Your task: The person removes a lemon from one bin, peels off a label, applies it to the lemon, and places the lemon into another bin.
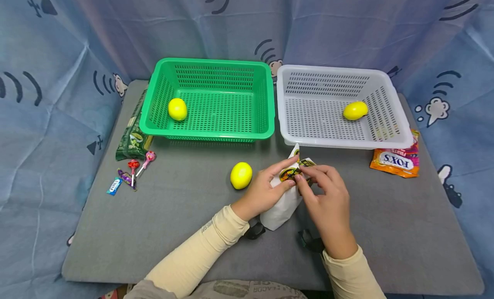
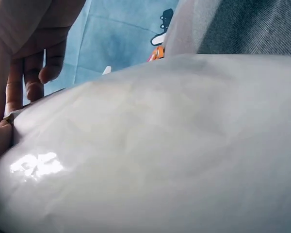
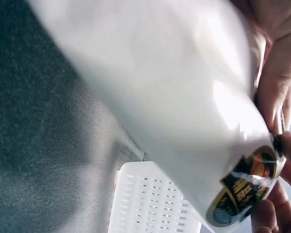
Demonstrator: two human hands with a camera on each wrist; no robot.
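While head view shows lemons [image 1: 241, 175], wrist views only pouch [image 2: 160, 145].

"FOX'S" on the orange candy bag [image 1: 396, 161], sticker lettering on the white bag [image 1: 283, 202] unreadable

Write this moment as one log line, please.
left hand: holds white bag | right hand: pinches bag's sticker | loose lemon beside

both hands [image 1: 266, 189] [image 1: 328, 200] meet, fingers pinching.
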